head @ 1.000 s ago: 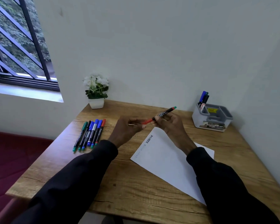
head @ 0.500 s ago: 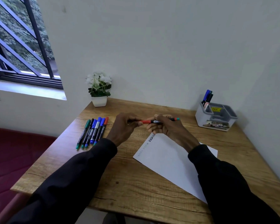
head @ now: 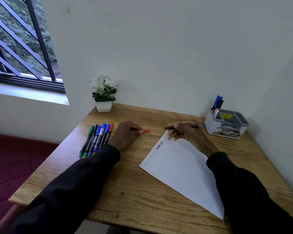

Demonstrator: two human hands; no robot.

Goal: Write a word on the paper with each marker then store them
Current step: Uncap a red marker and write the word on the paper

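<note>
My left hand (head: 127, 135) rests on the bench (head: 142, 196) toward the far left, thumb and forefinger pinching the red cap (head: 146, 131). My right hand (head: 187, 132) is over the far corner of the paper (head: 181, 171), fingers curled round the uncapped marker (head: 195, 126), whose tip points at the cap across a gap. The paper lies slanted on the right half, with words along one edge. A row of markers (head: 96, 139) lies by the left edge. At the far right corner the grey organizer (head: 227, 125) holds stored markers (head: 217, 103) upright.
</note>
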